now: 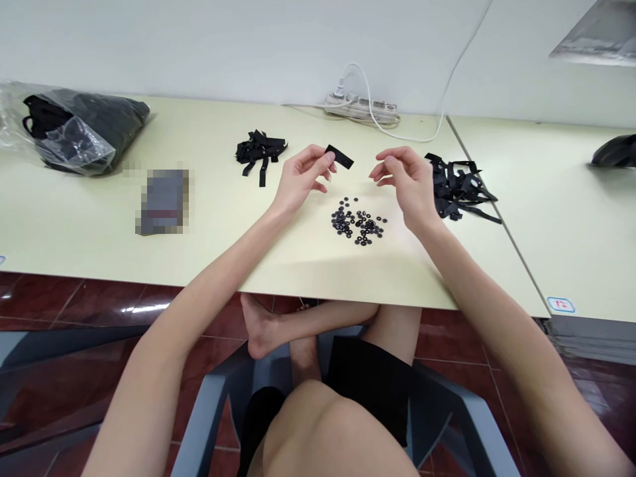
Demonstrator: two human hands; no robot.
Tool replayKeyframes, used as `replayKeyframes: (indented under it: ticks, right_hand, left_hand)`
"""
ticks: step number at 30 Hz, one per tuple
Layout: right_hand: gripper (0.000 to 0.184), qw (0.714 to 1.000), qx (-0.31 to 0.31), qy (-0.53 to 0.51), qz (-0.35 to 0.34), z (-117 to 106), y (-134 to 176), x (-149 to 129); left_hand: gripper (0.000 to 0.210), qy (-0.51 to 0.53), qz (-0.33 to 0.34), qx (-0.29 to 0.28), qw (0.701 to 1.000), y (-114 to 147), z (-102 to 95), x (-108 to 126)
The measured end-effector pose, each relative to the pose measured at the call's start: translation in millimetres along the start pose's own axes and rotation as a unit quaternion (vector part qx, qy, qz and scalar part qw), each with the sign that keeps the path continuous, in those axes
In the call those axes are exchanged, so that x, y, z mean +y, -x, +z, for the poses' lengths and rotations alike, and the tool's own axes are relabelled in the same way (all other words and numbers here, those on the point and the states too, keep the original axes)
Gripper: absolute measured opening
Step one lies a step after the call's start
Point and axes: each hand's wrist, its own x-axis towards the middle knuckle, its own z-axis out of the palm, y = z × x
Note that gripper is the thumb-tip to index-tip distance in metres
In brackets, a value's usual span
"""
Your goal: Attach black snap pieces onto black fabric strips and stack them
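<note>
My left hand (305, 173) pinches a short black fabric strip (340, 157) between thumb and fingers. The strip sticks out to the right above the table, with a small dot or hole near its free end. My right hand (405, 179) hovers just right of it, apart from the strip. Its fingers are loosely bent and spread, and I see nothing between them. Below and between the hands lies a scatter of small round black snap-like discs with centre holes (366, 228). A pile of black strips (460, 187) lies beside my right wrist, and a smaller pile (260, 151) lies left of my left hand.
A clear plastic bag with black material (94, 129) lies at the back left of the pale table (218, 245). A blurred dark flat object (163, 202) is nearer. A power strip (362, 108) with white cords stands against the wall. A table seam runs at right.
</note>
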Motion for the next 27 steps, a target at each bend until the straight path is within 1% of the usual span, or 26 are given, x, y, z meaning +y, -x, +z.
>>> replayKeyframes:
  ticks: [3, 4, 6, 8, 9, 11, 12, 13, 14, 16, 19, 20, 21, 23, 24, 26, 27]
  right_hand:
    - [0.03, 0.999, 0.047, -0.006, 0.025, -20, -15, 19]
    - [0.025, 0.996, 0.074, -0.015, 0.038, -28, -21, 25]
    - [0.015, 0.986, 0.15, -0.04, 0.061, -43, -31, 33]
    - [0.013, 0.976, 0.201, -0.043, 0.067, -60, -39, 38]
    - [0.015, 0.967, 0.242, -0.032, 0.069, -69, -42, 40]
    - [0.018, 0.956, 0.287, 0.006, 0.068, -86, -44, 43]
    - [0.018, 0.959, 0.276, 0.031, 0.061, -94, -44, 44]
    - [0.016, 0.966, 0.242, 0.067, 0.064, -101, -42, 45]
    - [0.018, 0.966, 0.221, 0.115, 0.071, -108, -40, 46]
    - [0.022, 0.966, 0.147, 0.199, 0.077, -118, -34, 48]
    - [0.024, 0.96, 0.015, 0.272, 0.057, -127, -27, 48]
    - [0.025, 0.956, -0.018, 0.288, 0.05, -128, -26, 46]
    - [0.026, 0.95, -0.039, 0.305, 0.048, -129, -25, 44]
    - [0.029, 0.94, -0.051, 0.331, 0.057, -127, -24, 37]
    - [0.029, 0.938, -0.046, 0.336, 0.066, -124, -24, 32]
    - [0.024, 0.945, -0.031, 0.314, 0.082, -114, -23, 21]
    - [0.02, 0.956, -0.015, 0.281, 0.084, -107, -22, 15]
  left_hand:
    - [0.043, -0.002, -0.007, 0.01, 1.0, -1, -2.0, -1]
    - [0.043, -0.003, -0.011, 0.012, 1.0, -2, -2.6, -3]
    - [0.044, 0.005, -0.025, 0.017, 1.0, -4, -3.9, -7]
    - [0.046, 0.022, -0.043, 0.03, 0.998, -6, -6.2, -12]
    - [0.047, 0.029, -0.052, 0.04, 0.997, -7, -8.0, -15]
    - [0.051, 0.036, -0.058, 0.07, 0.995, -10, -13.5, -21]
    - [0.052, 0.035, -0.056, 0.088, 0.994, -12, -17.3, -24]
    - [0.054, 0.033, -0.053, 0.11, 0.992, -14, -21.8, -27]
    - [0.055, 0.033, -0.051, 0.134, 0.989, -16, -26.9, -30]
    - [0.053, 0.051, -0.054, 0.187, 0.979, -19, -38.6, -35]
    - [0.041, 0.109, -0.057, 0.243, 0.962, -23, -57.0, -39]
    - [0.035, 0.128, -0.063, 0.253, 0.957, -25, -62.5, -39]
    - [0.03, 0.146, -0.072, 0.26, 0.952, -26, -67.4, -39]
    - [0.023, 0.175, -0.093, 0.265, 0.944, -28, -74.4, -38]
    - [0.022, 0.185, -0.1, 0.263, 0.942, -28, -76.2, -37]
    - [0.025, 0.19, -0.106, 0.249, 0.944, -29, -75.9, -35]
    - [0.028, 0.182, -0.107, 0.239, 0.948, -29, -73.6, -33]
